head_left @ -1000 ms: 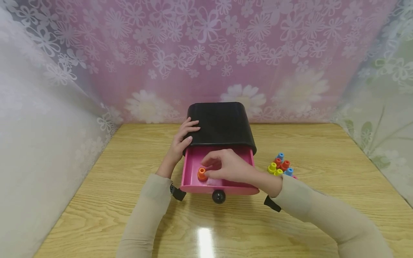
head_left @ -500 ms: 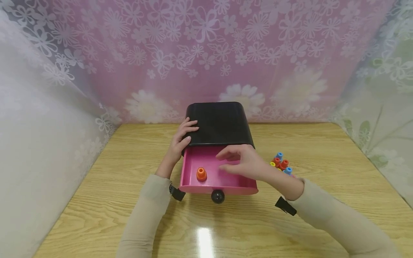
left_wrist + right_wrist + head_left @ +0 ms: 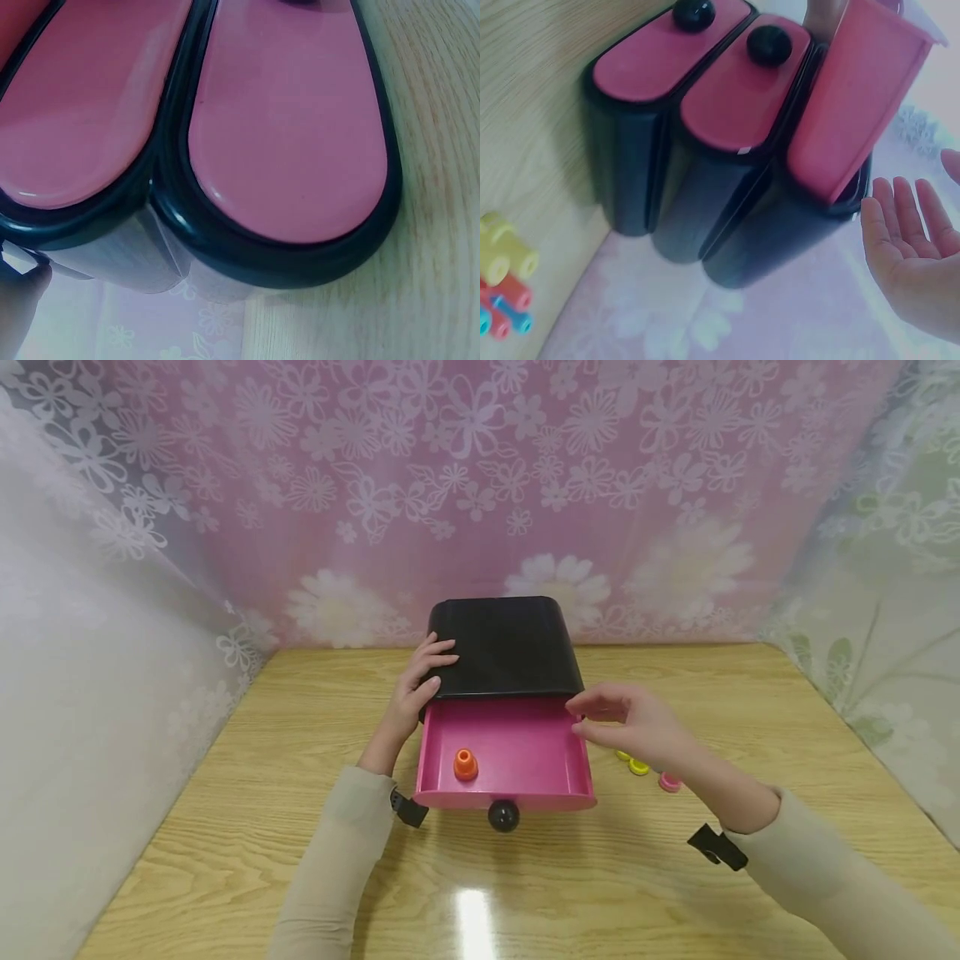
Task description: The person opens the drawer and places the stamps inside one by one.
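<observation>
My left hand (image 3: 418, 683) rests on the left edge of a black drawer cabinet (image 3: 504, 647), fingers stretched over its top. In the left wrist view a bit of that hand (image 3: 19, 304) shows beside the cabinet's side. The top pink drawer (image 3: 532, 747) stands pulled out. Upright in its left front part is an orange peg (image 3: 465, 766) with a hollow tip. My right hand (image 3: 637, 720) is over the drawer's right edge, holding nothing, thumb and fingers apart. The right wrist view shows the same hand (image 3: 915, 259) beside the open drawer (image 3: 855, 97).
Several coloured pegs stand on the table right of the cabinet, mostly hidden behind my right hand; yellow (image 3: 639, 767) and pink (image 3: 670, 782) ones show. The right wrist view has yellow pegs (image 3: 508, 251) and red pegs (image 3: 514, 291). Two lower drawers (image 3: 746, 105) are closed.
My right hand has moved away from the orange peg, rightward across the drawer to its right edge. The orange peg stays in the drawer, and my left hand has kept its place.
</observation>
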`<state>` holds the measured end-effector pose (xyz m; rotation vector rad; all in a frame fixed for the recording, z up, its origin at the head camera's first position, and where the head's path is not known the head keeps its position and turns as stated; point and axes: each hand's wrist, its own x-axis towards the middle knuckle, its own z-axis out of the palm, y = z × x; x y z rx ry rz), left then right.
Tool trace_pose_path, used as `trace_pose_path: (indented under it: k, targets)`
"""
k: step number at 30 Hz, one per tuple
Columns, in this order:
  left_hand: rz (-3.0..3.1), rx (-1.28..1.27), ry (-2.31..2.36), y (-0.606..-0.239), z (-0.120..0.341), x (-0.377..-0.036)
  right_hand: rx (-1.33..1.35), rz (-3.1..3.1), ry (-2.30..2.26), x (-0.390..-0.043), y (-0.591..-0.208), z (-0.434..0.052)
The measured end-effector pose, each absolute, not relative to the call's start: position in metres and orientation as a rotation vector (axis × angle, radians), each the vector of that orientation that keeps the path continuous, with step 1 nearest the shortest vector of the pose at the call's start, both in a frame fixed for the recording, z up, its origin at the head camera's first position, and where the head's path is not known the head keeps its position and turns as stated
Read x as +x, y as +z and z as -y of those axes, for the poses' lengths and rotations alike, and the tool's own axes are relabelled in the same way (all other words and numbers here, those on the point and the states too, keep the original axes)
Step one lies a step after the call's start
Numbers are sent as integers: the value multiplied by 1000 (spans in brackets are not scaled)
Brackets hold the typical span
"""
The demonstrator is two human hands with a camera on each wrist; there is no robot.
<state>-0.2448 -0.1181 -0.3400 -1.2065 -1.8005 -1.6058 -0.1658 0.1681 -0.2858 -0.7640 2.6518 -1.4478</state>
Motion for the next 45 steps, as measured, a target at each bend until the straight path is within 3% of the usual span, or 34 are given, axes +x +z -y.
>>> trace_pose_path:
  k: [16,28,45]
  targets:
    - [1833,-1186,-1610,-336,118,-242,-485,-2832,-1288,-165,-295,-230]
    - [1845,-1168,-1618,-363,124,-266,-459,-2923,-1238,-177,-309,-265]
    - [1842,-1180,-1605,-363,124,-266,-465,-2952,-862,-192,-352,-286]
